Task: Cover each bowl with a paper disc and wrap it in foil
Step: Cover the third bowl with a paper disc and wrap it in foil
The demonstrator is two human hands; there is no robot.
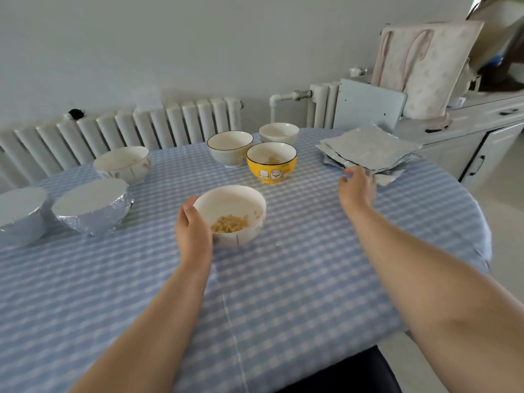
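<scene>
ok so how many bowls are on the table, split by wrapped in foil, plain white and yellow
foil-wrapped bowls: 2
uncovered white bowls: 4
uncovered yellow bowl: 1
total: 7 bowls

The left hand holds the nearest white bowl; the right hand reaches the foil sheet stack.

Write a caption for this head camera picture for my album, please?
Left hand holds a white bowl while right hand reaches the foil stack.

No legible text on yellow bowl (271, 165)
</scene>
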